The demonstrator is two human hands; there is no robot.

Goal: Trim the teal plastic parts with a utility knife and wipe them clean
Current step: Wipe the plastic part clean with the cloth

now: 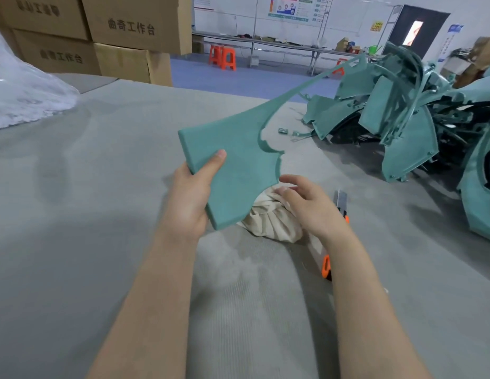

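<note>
**Wiping stage on one panel, a heap left to do**

Head view: the left hand grips a flat teal plastic panel with a long curved, tapering arm by its near-left edge, thumb on the top face. The panel is lifted and tilted above the grey, fabric-covered worktop. The right hand lies on a bunched cream cloth just under the panel's near corner, with fingers and thumb bent round the top of the bundle, apparently gripping it. The orange-and-silver utility knife lies on the worktop, held by neither hand.

With the knife set down and the cloth in hand, this panel looks to be at the wipe, its trimming probably done. No finished stack can be picked out. The large tangled pile of teal plastic parts at the right suggests most of the job is left, though trimmed and untrimmed pieces cannot be told apart there.

The right forearm covers the middle of the knife, so only its blade end and orange tail show. The panel hides part of the cloth and its own underside. Motion blur softens the right fingers, so how firmly they hold is uncertain. The pile runs off the right edge.
</note>
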